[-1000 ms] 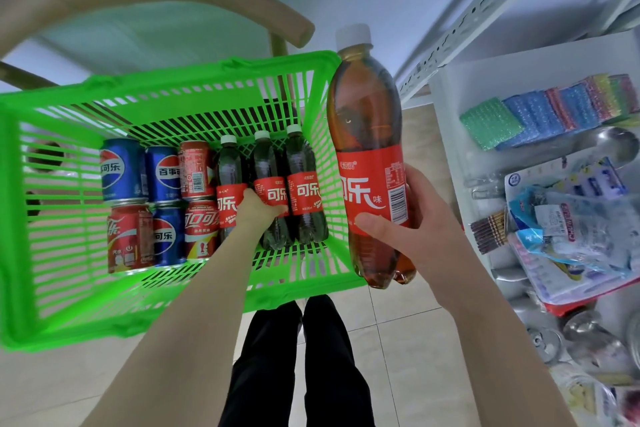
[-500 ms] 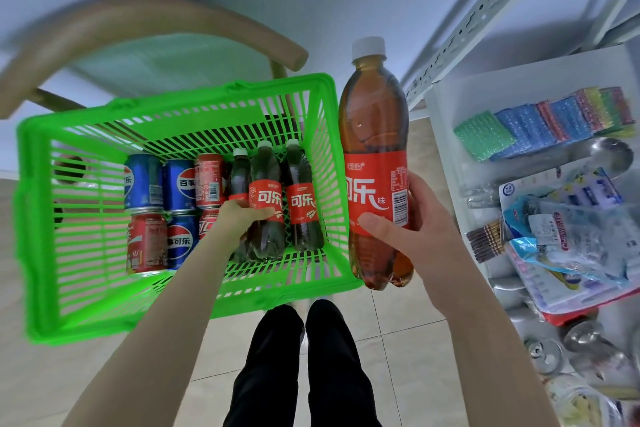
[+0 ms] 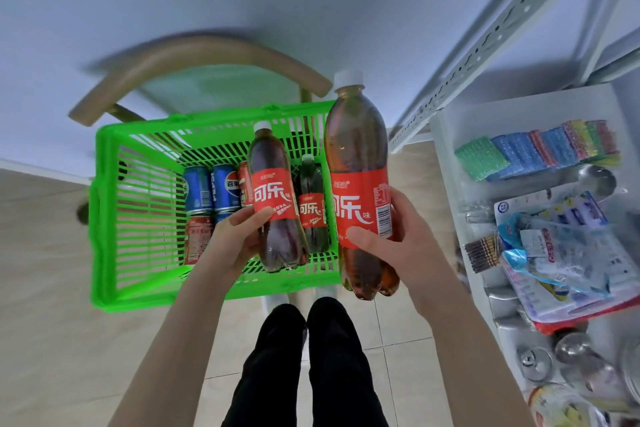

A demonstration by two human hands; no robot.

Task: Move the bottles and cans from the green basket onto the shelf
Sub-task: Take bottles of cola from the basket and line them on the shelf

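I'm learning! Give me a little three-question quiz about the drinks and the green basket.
1. True or false: the left hand holds a small cola bottle with a red label.
2. Which hand holds the big bottle? A) left B) right C) neither
3. Fill in: the cans lying in the green basket are blue and ___.

Key: 1 true. 2 B, the right hand has its grip on it. 3 red.
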